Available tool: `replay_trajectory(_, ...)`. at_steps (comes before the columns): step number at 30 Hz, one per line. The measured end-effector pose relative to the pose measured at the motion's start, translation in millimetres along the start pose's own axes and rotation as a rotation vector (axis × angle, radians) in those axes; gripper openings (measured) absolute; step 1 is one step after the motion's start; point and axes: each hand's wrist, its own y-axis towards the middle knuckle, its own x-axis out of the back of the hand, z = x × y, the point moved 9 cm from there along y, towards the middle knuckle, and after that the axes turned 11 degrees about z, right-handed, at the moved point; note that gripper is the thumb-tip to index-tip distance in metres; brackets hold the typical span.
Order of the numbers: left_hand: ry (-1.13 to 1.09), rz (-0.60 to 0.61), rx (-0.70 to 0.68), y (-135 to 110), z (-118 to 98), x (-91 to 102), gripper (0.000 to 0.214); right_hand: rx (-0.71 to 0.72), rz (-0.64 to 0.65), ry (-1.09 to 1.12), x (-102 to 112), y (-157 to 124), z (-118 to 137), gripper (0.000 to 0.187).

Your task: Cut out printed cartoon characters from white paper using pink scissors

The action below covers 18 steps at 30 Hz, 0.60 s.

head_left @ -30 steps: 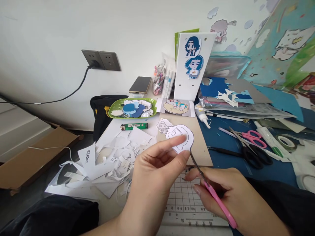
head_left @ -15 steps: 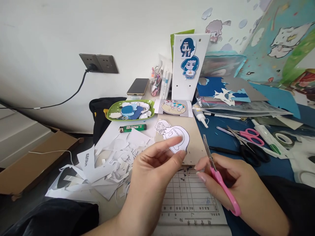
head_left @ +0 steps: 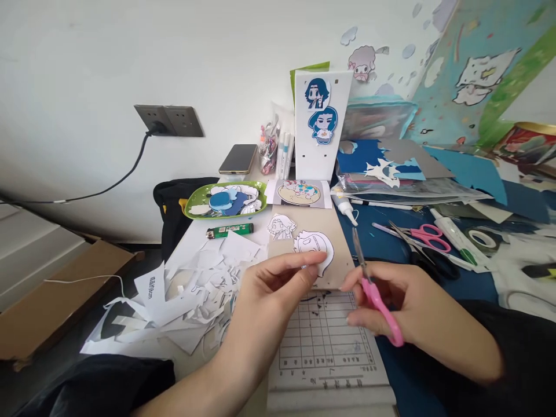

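My left hand (head_left: 271,295) pinches a white paper cutout (head_left: 316,249) with a black outline, holding it above a brown cardboard sheet (head_left: 345,255). My right hand (head_left: 403,310) grips small pink-handled scissors (head_left: 371,284), blades pointing up and away, just right of the cutout and apart from it. A second small character cutout (head_left: 281,226) lies on the cardboard behind. Below my hands lies a gridded cutting board (head_left: 330,353).
White paper scraps (head_left: 191,284) pile up at the left. A green tray (head_left: 197,205) of cutouts, a green lighter (head_left: 229,230), a phone (head_left: 238,159) and a white stand (head_left: 319,150) sit behind. More scissors (head_left: 428,237), a glue bottle (head_left: 345,204) and tape (head_left: 481,238) lie right.
The scissors have come off the cutout's edge and swung upright to its right. My left hand drew the cutout slightly nearer. The view shifted right and up.
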Motion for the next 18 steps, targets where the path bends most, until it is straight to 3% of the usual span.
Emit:
replay_trajectory(9,0.015,0.008,-0.025,1,-4,-1.5,0.011,0.102,0.116,0.147,-12,3,5,0.019)
replay_trajectory(16,-0.124,-0.012,-0.064,0,-9,-5.9,0.053,0.145,0.221,0.207,-20,3,10,0.028)
replay_trajectory(18,-0.143,-0.023,-0.017,0,-6,-6.3,0.050,0.147,0.271,0.178,-23,2,12,0.031)
